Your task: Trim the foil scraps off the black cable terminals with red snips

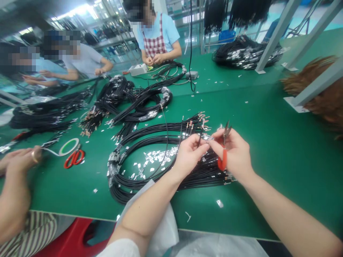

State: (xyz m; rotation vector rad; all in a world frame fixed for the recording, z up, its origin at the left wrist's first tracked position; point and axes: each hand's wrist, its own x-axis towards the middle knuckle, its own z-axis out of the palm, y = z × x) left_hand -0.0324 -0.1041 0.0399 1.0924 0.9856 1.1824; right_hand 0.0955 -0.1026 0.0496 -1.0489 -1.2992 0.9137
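My left hand (189, 153) is closed in a pinch on the end of a thin black cable (199, 138). Fingertip to fingertip with it, my right hand (237, 150) keeps a pair of scissors (223, 160) in its grip, red handle against the palm and blades pointing up. A small silvery piece shows between the two hands, partly hidden by the fingers. Under them lies a looped bundle of black cables (150, 184), bound with shiny tape at its left bend, with bare coppery ends at the right. Silver foil scraps (158, 157) are scattered inside the loop.
More cable bundles (139, 107) lie farther back and left. Red-handled scissors (75, 159) and a tape roll (69, 146) are beside a co-worker's hand (23, 159). Metal posts (316, 85) rise at right near a brown bundle (318, 92). Several people sit around the green table (281, 142).
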